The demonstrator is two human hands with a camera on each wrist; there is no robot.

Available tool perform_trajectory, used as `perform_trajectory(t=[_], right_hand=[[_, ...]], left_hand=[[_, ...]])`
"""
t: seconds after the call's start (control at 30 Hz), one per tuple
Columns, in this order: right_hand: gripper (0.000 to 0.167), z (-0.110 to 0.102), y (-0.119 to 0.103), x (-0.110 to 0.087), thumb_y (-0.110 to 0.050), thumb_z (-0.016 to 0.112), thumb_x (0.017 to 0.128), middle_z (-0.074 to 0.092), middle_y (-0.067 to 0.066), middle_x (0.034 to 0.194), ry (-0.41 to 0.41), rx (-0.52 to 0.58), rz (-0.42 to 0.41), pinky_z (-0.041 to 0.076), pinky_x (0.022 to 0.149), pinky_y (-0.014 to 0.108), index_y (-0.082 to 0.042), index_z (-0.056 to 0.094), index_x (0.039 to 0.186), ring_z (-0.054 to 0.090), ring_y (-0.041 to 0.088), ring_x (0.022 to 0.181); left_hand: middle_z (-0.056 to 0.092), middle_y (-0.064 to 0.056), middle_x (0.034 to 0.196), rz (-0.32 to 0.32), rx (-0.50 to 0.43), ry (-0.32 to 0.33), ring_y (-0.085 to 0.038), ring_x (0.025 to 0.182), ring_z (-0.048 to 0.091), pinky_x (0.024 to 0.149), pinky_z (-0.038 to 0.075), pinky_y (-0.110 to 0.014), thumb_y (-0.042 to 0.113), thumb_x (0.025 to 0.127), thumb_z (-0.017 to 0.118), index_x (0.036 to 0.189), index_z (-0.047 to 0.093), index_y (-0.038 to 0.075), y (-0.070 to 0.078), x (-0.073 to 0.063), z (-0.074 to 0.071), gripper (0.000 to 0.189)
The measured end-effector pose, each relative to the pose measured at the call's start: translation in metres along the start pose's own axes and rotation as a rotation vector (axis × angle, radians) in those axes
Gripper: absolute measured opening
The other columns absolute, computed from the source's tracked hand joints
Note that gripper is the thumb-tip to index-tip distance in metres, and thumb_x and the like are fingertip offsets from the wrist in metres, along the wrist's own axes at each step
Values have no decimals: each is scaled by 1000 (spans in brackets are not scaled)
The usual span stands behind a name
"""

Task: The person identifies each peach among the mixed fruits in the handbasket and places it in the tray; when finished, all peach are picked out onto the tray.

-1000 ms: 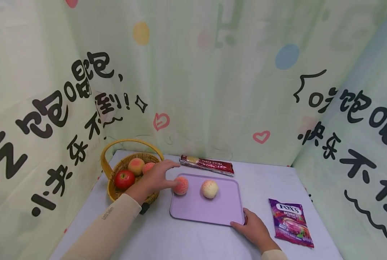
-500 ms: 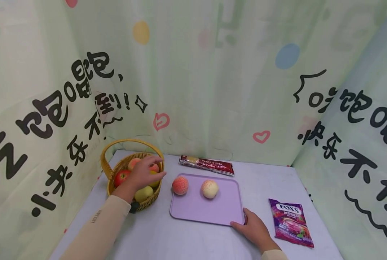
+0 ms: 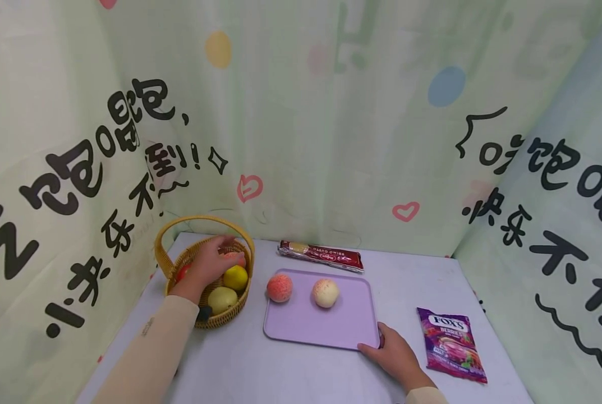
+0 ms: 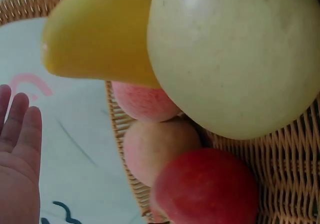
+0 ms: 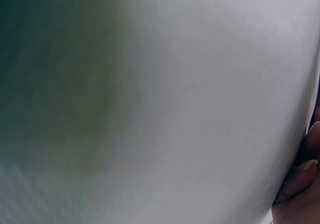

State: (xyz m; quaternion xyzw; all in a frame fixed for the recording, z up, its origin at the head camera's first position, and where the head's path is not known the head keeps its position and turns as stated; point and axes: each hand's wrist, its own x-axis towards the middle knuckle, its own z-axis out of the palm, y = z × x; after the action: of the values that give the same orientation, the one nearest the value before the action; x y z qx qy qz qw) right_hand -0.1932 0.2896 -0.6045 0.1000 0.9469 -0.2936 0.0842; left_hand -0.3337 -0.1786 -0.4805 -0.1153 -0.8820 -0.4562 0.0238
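Note:
My left hand hovers over the wicker basket, its fingers above the fruit at the back. In the left wrist view its fingers look extended and hold nothing. The basket contains a pale green fruit, a yellow fruit, a red apple and peaches; the hand partly covers them in the head view. With its thumb on the rim, my right hand grips the near right corner of the lilac tray. A reddish peach and a pale peach lie on that tray.
Behind the tray lies a long dark red snack packet. A purple FOX'S candy bag is to the right of my right hand. The basket's tall handle arches over its back. Printed curtains surround the white table.
My left hand has moved left from beside the reddish peach on the tray to above the basket. The right hand and the tray stay in place.

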Motion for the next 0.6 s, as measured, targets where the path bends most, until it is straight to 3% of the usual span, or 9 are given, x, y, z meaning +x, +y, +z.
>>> perform_trajectory(t=[0.17, 0.3, 0.6], right_hand=[[117, 1, 1, 1, -73, 78, 73, 61, 28, 135, -2, -10, 0, 46, 105, 62, 10, 45, 147, 60, 39, 122], [114, 0, 0, 1, -71, 79, 74, 62, 27, 134, 4, -12, -9, 46, 105, 61, 10, 45, 147, 61, 39, 121], [107, -1, -2, -1, -66, 81, 75, 67, 21, 127, 14, -4, -10, 49, 103, 59, 8, 48, 145, 64, 30, 111]], left_hand=[[53, -16, 151, -64, -1, -8, -37, 140, 47, 115, 41, -54, 35, 95, 73, 149, 51, 10, -7, 9, -1, 64], [50, -17, 154, -105, 51, -39, -36, 142, 46, 115, 40, -54, 37, 95, 71, 152, 48, 11, -11, 16, 0, 67], [49, -23, 153, -139, 173, -110, -40, 136, 51, 113, 42, -55, 34, 92, 73, 154, 44, 6, -16, 28, 9, 74]])
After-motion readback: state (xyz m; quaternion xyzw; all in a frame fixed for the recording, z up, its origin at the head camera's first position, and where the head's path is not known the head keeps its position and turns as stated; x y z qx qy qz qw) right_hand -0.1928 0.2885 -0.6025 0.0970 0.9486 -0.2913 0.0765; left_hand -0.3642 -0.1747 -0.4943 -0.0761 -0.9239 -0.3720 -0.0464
